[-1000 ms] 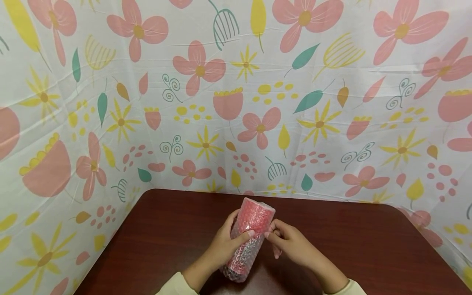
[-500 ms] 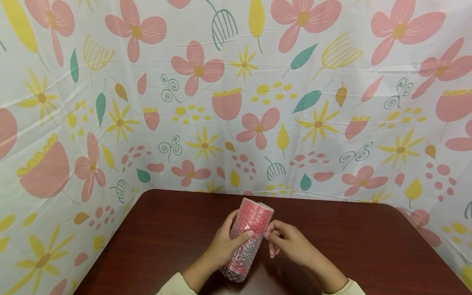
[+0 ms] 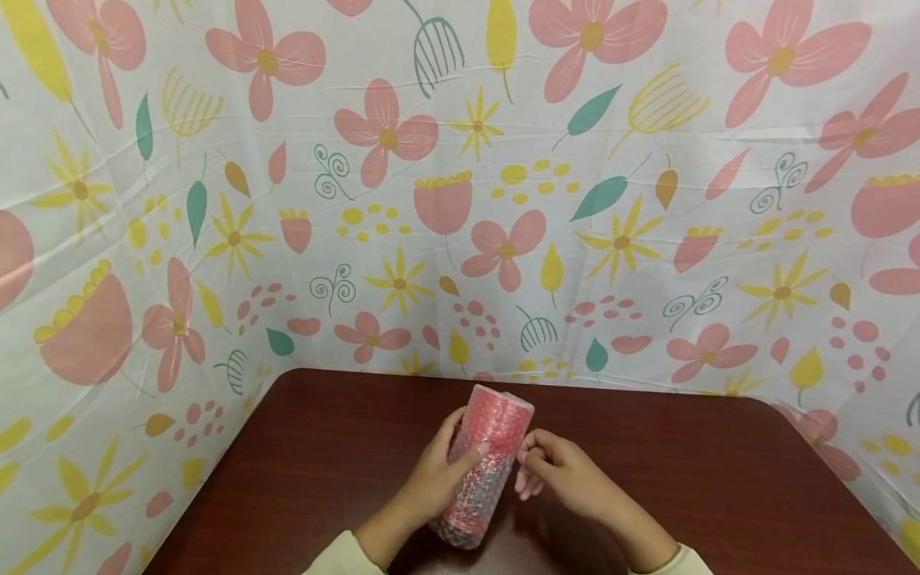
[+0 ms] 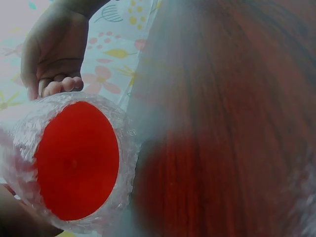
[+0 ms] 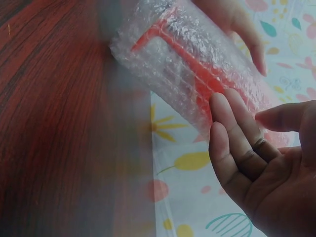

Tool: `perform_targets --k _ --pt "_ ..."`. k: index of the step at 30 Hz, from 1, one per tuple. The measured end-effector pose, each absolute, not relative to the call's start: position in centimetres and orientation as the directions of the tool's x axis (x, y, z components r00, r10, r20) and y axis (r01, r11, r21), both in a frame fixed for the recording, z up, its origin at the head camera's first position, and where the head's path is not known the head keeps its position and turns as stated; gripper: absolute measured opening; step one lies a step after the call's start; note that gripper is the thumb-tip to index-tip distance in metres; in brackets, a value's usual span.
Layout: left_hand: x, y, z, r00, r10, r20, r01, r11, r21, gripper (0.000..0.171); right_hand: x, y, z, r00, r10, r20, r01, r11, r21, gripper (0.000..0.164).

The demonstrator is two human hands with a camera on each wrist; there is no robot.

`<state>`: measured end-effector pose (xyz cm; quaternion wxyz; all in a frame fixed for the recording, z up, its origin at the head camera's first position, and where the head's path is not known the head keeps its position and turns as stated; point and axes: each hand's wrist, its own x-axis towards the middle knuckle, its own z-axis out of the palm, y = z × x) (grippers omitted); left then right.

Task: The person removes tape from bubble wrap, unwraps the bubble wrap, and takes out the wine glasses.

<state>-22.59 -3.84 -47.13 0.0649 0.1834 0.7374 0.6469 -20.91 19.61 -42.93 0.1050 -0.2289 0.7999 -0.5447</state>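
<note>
A red cylindrical object in clear bubble wrap (image 3: 483,471) tilts above the table, its upper end leaning right. In the left wrist view its round red end (image 4: 79,160) shows through an opening in the wrap. My left hand (image 3: 434,471) grips the cylinder from the left, thumb across the front and fingers behind, mostly hidden. At the cylinder's upper right side my right hand (image 3: 564,471) has its thumb and forefinger together at the bubble wrap's edge. Its other fingers (image 5: 232,128) are bent loosely beside the wrap. A red T-like shape (image 5: 190,59) shows through the wrap.
A dark reddish-brown wooden table (image 3: 338,431) lies beneath the hands. White cloth with a floral print (image 3: 446,263) hangs behind it and along its left and right sides.
The right hand's lower fingers have drawn in slightly toward the cylinder. The left thumb has shifted a little on the wrap. The cylinder stays almost in place.
</note>
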Motion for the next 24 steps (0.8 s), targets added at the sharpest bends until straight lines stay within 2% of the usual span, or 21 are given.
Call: perform_targets --k 8,24 --pt "-22.48 -3.97 -46.92 -0.927 0.346 0.145 0.197 0.119 0.973 0.061 -20.87 19.64 -42.95 -0.873 -0.480 0.091 -0.258 0.295 -0.920 0.028" --pt "-22.72 -3.82 -47.00 -0.942 0.290 0.168 0.207 0.110 0.972 0.063 -20.92 19.76 -43.08 -0.869 -0.488 0.080 -0.251 0.298 -0.921 0.024"
